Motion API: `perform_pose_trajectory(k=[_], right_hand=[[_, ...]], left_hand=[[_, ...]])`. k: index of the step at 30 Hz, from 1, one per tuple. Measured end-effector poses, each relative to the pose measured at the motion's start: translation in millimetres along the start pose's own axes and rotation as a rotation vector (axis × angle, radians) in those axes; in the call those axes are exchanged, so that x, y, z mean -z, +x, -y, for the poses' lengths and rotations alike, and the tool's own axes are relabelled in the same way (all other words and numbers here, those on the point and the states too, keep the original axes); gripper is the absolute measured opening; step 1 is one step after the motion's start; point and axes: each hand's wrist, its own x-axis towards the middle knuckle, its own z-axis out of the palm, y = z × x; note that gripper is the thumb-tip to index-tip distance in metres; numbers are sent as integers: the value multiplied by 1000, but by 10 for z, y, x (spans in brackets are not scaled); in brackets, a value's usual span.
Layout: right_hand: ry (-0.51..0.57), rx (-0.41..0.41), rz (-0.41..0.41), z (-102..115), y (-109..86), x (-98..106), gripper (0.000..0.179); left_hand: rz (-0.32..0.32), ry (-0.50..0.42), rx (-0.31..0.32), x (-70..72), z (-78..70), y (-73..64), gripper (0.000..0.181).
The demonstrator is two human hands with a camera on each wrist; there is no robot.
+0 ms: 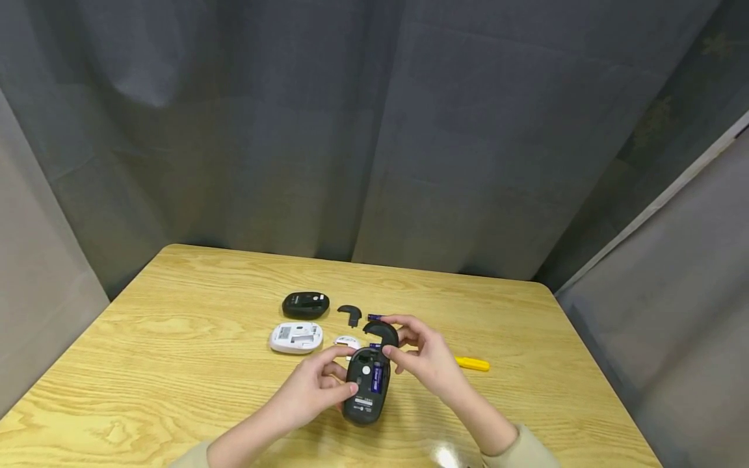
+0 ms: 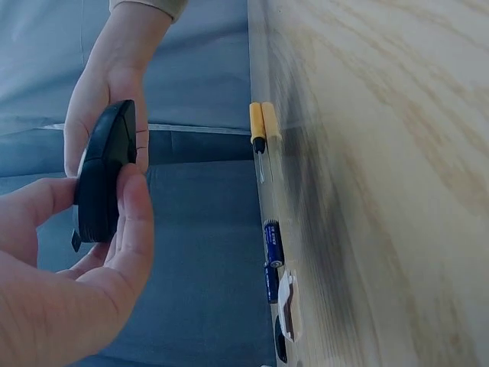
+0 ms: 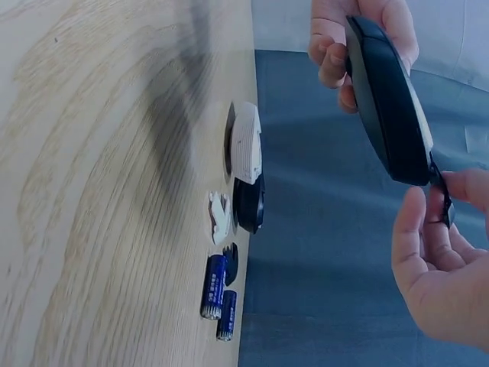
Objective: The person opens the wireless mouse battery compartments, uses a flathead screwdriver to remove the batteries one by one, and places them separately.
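Note:
My left hand (image 1: 310,387) grips a black computer mouse (image 1: 363,404) by its sides, raised above the table with its underside facing up. A blue battery (image 1: 377,378) lies in the mouse's open compartment. At the mouse's far end, my right hand (image 1: 432,361) pinches a curved black battery cover (image 1: 383,331) between thumb and fingers. The cover's narrow part overlaps the edge of the compartment in the head view. From the right wrist view, the cover (image 3: 443,195) stands at an angle right at the end of the mouse (image 3: 386,99).
Left of centre lie another black mouse (image 1: 305,305) and a white mouse (image 1: 296,338), both underside up. Beyond my hands are a black cover (image 1: 351,312), a white cover (image 3: 219,218) and two blue batteries (image 3: 214,287). A yellow-handled screwdriver (image 1: 473,363) lies at the right.

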Motion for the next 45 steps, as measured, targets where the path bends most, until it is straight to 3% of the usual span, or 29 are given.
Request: perform_pose_trajectory(k=[11, 26, 36, 45], right_hand=[[87, -43, -48, -3, 48, 25, 44], [54, -123, -16, -91, 59, -104, 46], [58, -128, 41, -218, 107, -236, 45], [15, -147, 127, -387, 136, -376, 42]], left_hand=[[-50, 19, 20, 125, 18, -22, 62], [-154, 71, 20, 470, 70, -98, 61], [-218, 122, 60, 717, 127, -133, 59], [-237, 81, 115, 902, 234, -191, 61]])
